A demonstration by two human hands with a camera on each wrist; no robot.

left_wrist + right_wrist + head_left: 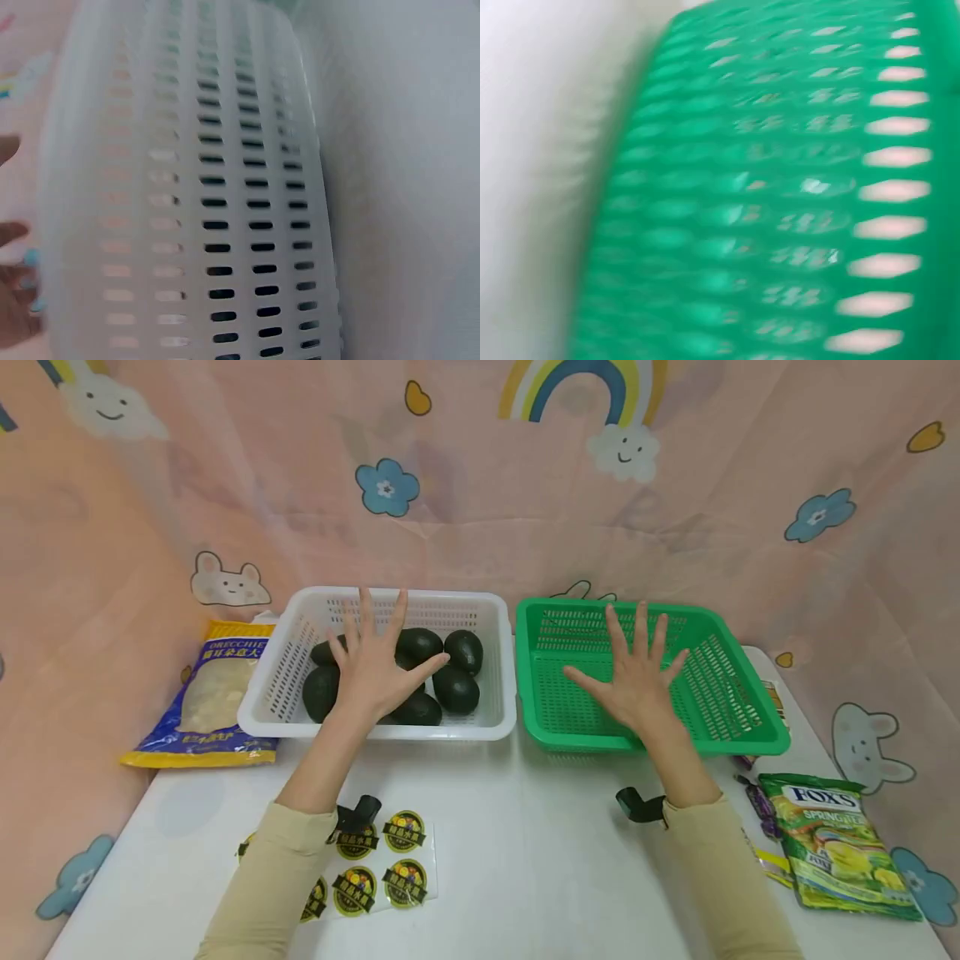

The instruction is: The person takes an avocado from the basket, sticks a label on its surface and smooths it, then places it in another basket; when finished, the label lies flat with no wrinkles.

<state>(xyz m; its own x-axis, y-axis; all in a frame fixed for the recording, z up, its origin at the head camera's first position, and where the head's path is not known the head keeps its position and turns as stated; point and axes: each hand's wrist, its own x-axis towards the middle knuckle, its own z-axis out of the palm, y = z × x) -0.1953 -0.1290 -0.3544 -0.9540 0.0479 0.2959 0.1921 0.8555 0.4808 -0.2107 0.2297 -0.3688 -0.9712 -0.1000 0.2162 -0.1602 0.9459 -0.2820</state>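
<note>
My left hand is spread wide above the white basket, its fingers straight and holding nothing. Several dark green avocados lie in that basket, some partly hidden behind the hand. Over the green basket my right hand also has its fingers splayed, with nothing in them. No contents show inside the green basket. The left wrist view is filled by the perforated side of the white basket, with a few fingertips at the left edge. A blurred green basket wall takes up the right wrist view.
A sheet of round stickers lies partly under the left forearm. At the left stands a blue and yellow pasta bag. A green candy bag and purple-wrapped items lie at the right. Patterned pink cloth hangs behind.
</note>
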